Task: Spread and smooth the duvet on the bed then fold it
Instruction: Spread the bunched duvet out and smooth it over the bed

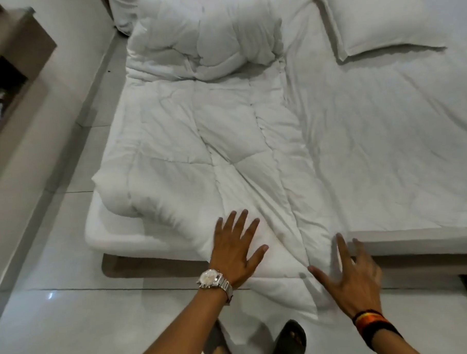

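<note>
A white quilted duvet [214,129] lies in a long strip down the left side of the bed [386,148], bunched into a heap at the far end and hanging over the near edge toward the floor. My left hand [237,250], with a silver watch on the wrist, rests flat on the duvet's near end, fingers spread. My right hand [349,276], wearing a dark striped wristband, hovers open at the duvet's near right edge by the bed's rim. Neither hand holds anything.
A white pillow [375,18] lies at the far right of the bed. A brown cabinet [10,60] stands against the left wall. Glossy white floor tiles [72,304] run between the wall and the bed. My sandalled feet [290,340] stand at the bed's foot.
</note>
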The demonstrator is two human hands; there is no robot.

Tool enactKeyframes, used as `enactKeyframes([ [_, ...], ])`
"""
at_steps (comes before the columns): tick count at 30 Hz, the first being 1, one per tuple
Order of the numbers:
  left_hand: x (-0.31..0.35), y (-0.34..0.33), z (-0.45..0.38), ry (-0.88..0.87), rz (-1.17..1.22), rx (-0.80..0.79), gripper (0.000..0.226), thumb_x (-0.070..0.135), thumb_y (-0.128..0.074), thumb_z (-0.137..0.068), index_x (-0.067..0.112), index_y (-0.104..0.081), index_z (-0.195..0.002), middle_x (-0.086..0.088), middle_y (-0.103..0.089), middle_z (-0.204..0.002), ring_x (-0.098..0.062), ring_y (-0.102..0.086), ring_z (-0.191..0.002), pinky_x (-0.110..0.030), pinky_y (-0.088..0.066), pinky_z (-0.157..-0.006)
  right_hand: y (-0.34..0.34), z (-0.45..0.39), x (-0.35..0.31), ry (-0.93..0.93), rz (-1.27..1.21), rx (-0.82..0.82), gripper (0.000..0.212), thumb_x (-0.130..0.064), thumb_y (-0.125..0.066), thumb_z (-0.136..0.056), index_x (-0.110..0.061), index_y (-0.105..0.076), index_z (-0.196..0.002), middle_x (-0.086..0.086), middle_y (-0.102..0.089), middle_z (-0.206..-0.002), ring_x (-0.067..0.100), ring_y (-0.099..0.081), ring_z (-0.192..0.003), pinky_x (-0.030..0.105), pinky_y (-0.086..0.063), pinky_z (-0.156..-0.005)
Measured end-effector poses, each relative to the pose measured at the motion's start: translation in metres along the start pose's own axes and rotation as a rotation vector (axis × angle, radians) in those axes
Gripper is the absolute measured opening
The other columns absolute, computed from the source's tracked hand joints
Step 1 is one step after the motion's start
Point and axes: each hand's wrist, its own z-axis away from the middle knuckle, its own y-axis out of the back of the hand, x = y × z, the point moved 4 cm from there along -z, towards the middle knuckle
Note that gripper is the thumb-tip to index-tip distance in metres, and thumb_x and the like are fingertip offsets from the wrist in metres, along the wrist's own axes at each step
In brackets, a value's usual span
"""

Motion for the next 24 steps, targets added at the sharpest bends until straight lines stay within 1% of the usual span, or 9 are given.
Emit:
enactKeyframes([
  [2,-0.037,0.025,0.001,0.106,0.003,0.125,0.068,0.066,-0.030,-0.105,0.031,-0.038,-0.162,-0.006,-0.023,-0.175,-0.033,-0.018,-0.161,-0.060,-0.012,-0.128,0.012,-0.020,-0.044,0.144,-0.014,0.049,0.111,-0.096,-0.044,-0.079,-0.039,-0.013,-0.169,0.016,-0.020,-0.173,0.037,-0.025,-0.158,0.069,-0.024,-0.121],
  [5,-0.106,0.058,0.002,0.315,-0.007,0.261,0.068,0.062,-0.034,-0.103,0.031,-0.035,-0.164,-0.008,-0.014,-0.176,-0.035,-0.009,-0.163,-0.064,-0.006,-0.127,0.016,-0.053,-0.144,0.379,-0.084,0.031,0.105,-0.096,-0.039,-0.081,-0.044,-0.012,-0.168,0.009,-0.012,-0.177,0.028,-0.014,-0.163,0.065,-0.013,-0.127],
  [8,-0.168,0.080,0.000,0.511,0.044,0.363,0.068,0.060,-0.034,-0.104,0.035,-0.024,-0.167,-0.005,0.001,-0.178,-0.031,0.005,-0.164,-0.066,-0.002,-0.127,0.001,-0.074,-0.249,0.525,-0.124,-0.033,0.103,-0.094,-0.044,-0.082,-0.047,-0.011,-0.167,0.006,-0.008,-0.178,0.026,-0.010,-0.163,0.063,-0.009,-0.128],
  [12,-0.248,0.089,0.000,0.730,0.197,0.490,0.069,0.068,-0.023,-0.103,0.043,-0.013,-0.167,-0.007,0.012,-0.177,-0.034,0.011,-0.163,-0.072,-0.008,-0.124,-0.033,-0.087,-0.362,0.656,-0.141,-0.114,0.099,-0.089,-0.047,-0.086,-0.049,-0.007,-0.167,0.005,-0.002,-0.179,0.029,-0.008,-0.164,0.062,-0.005,-0.130],
  [14,-0.286,0.085,0.000,0.766,0.295,0.515,0.068,0.071,-0.021,-0.102,0.048,-0.011,-0.165,-0.008,0.011,-0.177,-0.036,0.007,-0.163,-0.073,-0.012,-0.122,-0.053,-0.093,-0.404,0.690,-0.152,-0.136,0.098,-0.091,-0.043,-0.086,-0.051,-0.004,-0.166,0.005,0.000,-0.179,0.029,-0.007,-0.164,0.063,-0.004,-0.130],
  [17,-0.328,0.069,-0.006,0.713,0.429,0.473,0.072,0.080,-0.016,-0.098,0.054,-0.004,-0.164,-0.005,0.010,-0.177,-0.033,0.004,-0.163,-0.068,-0.012,-0.125,-0.083,-0.101,-0.442,0.694,-0.152,-0.197,0.097,-0.094,-0.036,-0.084,-0.055,0.003,-0.164,0.002,0.004,-0.179,0.027,-0.003,-0.164,0.061,-0.003,-0.130],
  [20,-0.354,0.052,-0.026,0.635,0.570,0.354,0.074,0.086,-0.014,-0.093,0.060,0.006,-0.160,0.004,-0.006,-0.178,-0.030,-0.010,-0.163,-0.066,-0.013,-0.126,-0.113,-0.109,-0.454,0.653,-0.082,-0.244,0.094,-0.097,-0.027,-0.083,-0.059,0.009,-0.161,0.000,0.005,-0.179,0.024,-0.002,-0.164,0.059,-0.001,-0.131],
  [22,-0.358,0.046,-0.042,0.544,0.627,0.306,0.075,0.084,-0.022,-0.095,0.060,0.005,-0.160,0.002,-0.033,-0.170,-0.034,-0.042,-0.148,-0.059,-0.035,-0.118,-0.123,-0.113,-0.451,0.629,-0.076,-0.217,0.090,-0.096,-0.024,-0.085,-0.058,0.006,-0.162,0.001,-0.001,-0.179,0.024,-0.004,-0.164,0.058,-0.003,-0.130],
  [24,-0.359,0.045,-0.053,0.519,0.673,0.308,0.075,0.084,-0.029,-0.094,0.062,0.000,-0.160,-0.005,-0.055,-0.151,-0.031,-0.061,-0.123,-0.043,-0.050,-0.097,-0.128,-0.118,-0.449,0.609,-0.080,-0.182,0.088,-0.092,-0.027,-0.088,-0.056,0.001,-0.163,0.002,-0.007,-0.179,0.023,-0.009,-0.163,0.059,-0.007,-0.130],
])
